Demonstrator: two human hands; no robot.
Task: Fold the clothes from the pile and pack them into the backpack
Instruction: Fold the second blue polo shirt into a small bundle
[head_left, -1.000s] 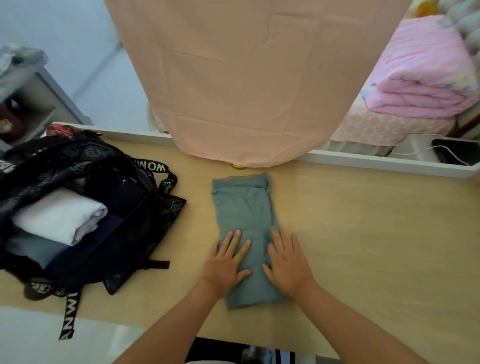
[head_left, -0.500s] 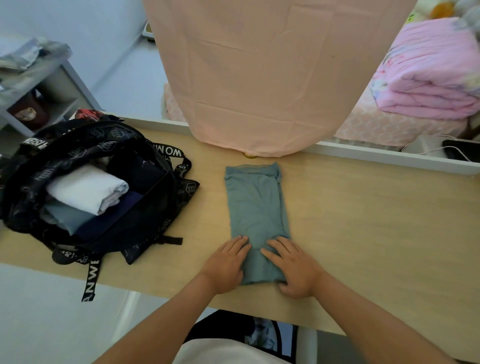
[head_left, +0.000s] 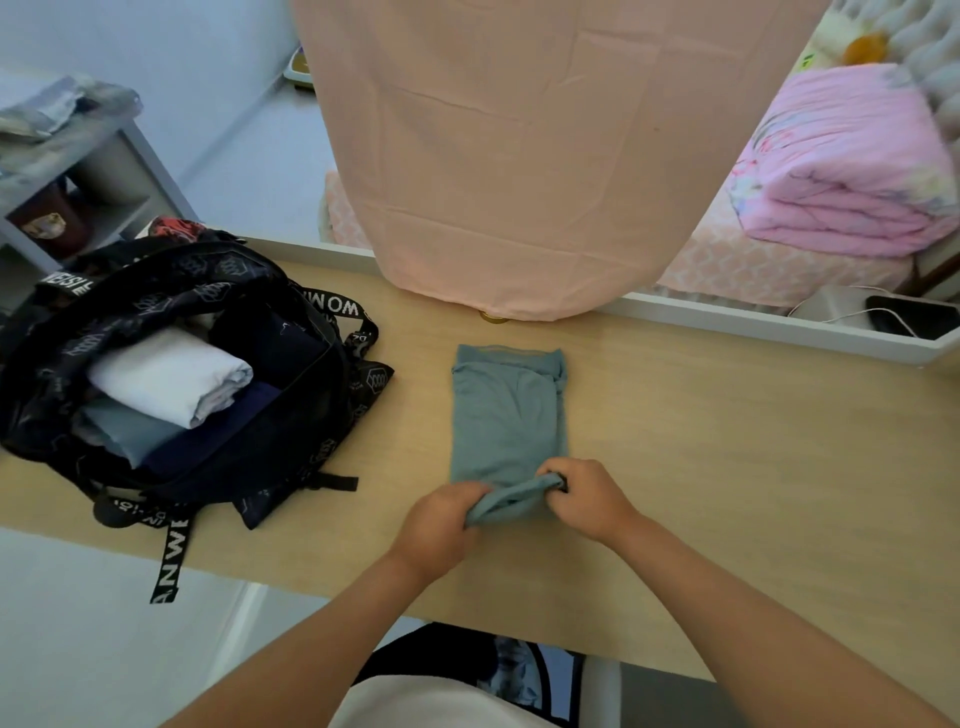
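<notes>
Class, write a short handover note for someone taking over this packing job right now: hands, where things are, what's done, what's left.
Hands: left grip pinches the near end of the teal garment; right grip pinches it too, raising that end off the table.
The rest lies flat as a narrow strip, right of the open black backpack.
Done: a folded white garment and a grey-blue garment are inside.
Left: fold the teal garment over, pack it.
</notes>
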